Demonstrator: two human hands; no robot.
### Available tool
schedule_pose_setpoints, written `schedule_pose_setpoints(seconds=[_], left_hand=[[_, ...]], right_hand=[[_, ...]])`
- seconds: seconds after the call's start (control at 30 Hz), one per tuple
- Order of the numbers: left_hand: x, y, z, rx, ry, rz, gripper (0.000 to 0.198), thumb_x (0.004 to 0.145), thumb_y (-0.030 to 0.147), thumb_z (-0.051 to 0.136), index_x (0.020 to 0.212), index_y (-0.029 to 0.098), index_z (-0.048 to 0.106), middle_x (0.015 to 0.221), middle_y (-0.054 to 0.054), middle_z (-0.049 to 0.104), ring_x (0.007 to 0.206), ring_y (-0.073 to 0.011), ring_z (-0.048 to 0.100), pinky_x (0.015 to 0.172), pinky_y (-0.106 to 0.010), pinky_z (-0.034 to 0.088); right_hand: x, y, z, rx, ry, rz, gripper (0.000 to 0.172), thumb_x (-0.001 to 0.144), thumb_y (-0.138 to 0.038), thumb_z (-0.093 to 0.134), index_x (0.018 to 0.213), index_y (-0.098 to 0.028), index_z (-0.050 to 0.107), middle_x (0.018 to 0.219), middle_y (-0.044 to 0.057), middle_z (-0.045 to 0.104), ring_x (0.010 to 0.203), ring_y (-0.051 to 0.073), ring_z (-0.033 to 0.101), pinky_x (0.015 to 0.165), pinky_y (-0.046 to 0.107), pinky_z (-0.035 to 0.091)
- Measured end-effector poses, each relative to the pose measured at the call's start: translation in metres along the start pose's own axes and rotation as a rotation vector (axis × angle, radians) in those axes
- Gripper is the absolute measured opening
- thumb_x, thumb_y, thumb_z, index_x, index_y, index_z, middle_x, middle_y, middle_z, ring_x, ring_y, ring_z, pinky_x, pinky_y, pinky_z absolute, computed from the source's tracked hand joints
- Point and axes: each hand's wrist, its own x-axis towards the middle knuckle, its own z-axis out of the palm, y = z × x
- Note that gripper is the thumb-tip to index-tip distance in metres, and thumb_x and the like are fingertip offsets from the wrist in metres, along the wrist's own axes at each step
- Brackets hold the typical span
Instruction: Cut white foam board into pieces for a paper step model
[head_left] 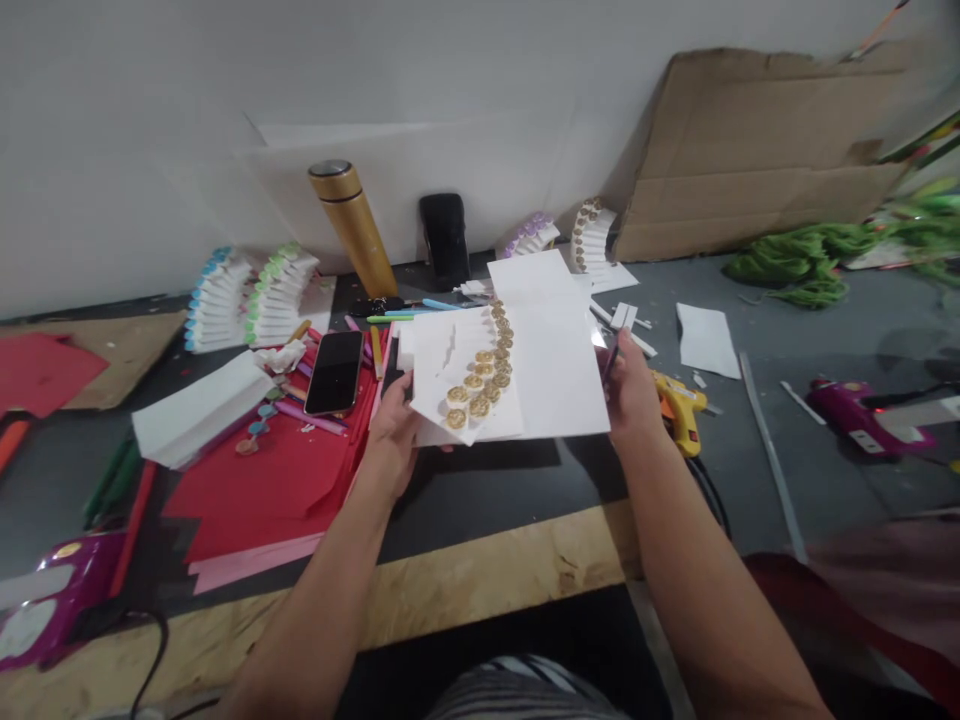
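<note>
Grey floor (pixel 825 330) under the white sheet (pixel 559 380); cardboard (pixel 757 150) against white wall (pixel 150 120).

A gold thermos flask (pixel 352 225) stands near the wall. A black phone (pixel 334 372) lies on red paper sheets (pixel 262 490). A yellow glue gun (pixel 681 405) lies on the grey surface, with a purple glue gun (pixel 862 415) well apart from it. Cardboard (pixel 757 150) leans on the wall, near green yarn (pixel 802 262).

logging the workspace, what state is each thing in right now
white card sheet with gold glitter discs: lifted, held by both hands
left hand: shut on its left edge
right hand: shut on its right edge
gold metal flask: lid on
black smartphone: screen dark, face up on red paper
yellow glue gun: lying down, unheld
</note>
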Motion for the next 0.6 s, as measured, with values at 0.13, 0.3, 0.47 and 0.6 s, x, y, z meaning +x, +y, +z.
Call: schedule_pose_setpoints(seconds=[0.13,0.3,0.47,0.6], left_hand=[[-0.004,-0.003,0.005,-0.01,0.009,-0.042,0.065,0.06,0.032,0.085,0.115,0.018,0.053,0.103,-0.009,0.073,0.092,-0.0261,0.071,0.077,-0.035,0.057],[-0.009,-0.005,0.001,-0.086,-0.081,-0.107,0.066,0.057,0.018,0.081,0.118,0.018,0.056,0.108,-0.01,0.073,0.098,-0.0294,0.07,0.082,-0.037,0.055],[-0.009,-0.006,0.003,-0.123,-0.095,-0.119,0.066,0.059,0.019,0.081,0.12,0.018,0.054,0.112,-0.01,0.072,0.103,-0.0299,0.069,0.088,-0.039,0.054],[-0.009,-0.006,0.006,-0.14,-0.128,-0.149,0.072,0.06,0.022,0.085,0.124,0.018,0.052,0.114,-0.011,0.072,0.105,-0.0296,0.069,0.091,-0.04,0.054]], right_hand=[[0.001,0.008,0.005,0.187,0.225,-0.011,0.046,0.07,-0.057,0.072,0.098,-0.021,0.069,0.075,0.005,0.068,0.065,0.02,0.06,0.058,0.034,0.048],[0.001,0.015,0.009,-0.079,0.31,-0.213,0.039,0.068,-0.045,0.075,0.097,-0.018,0.073,0.08,0.003,0.067,0.068,0.016,0.059,0.068,0.034,0.049],[-0.006,0.015,0.004,-0.523,0.545,-0.53,0.03,0.083,-0.04,0.061,0.098,-0.018,0.075,0.088,0.007,0.067,0.078,0.019,0.062,0.078,0.036,0.049],[-0.012,0.012,-0.001,-0.576,0.619,-0.609,0.028,0.086,-0.037,0.057,0.095,-0.016,0.074,0.085,0.009,0.069,0.084,0.023,0.063,0.081,0.039,0.048]])
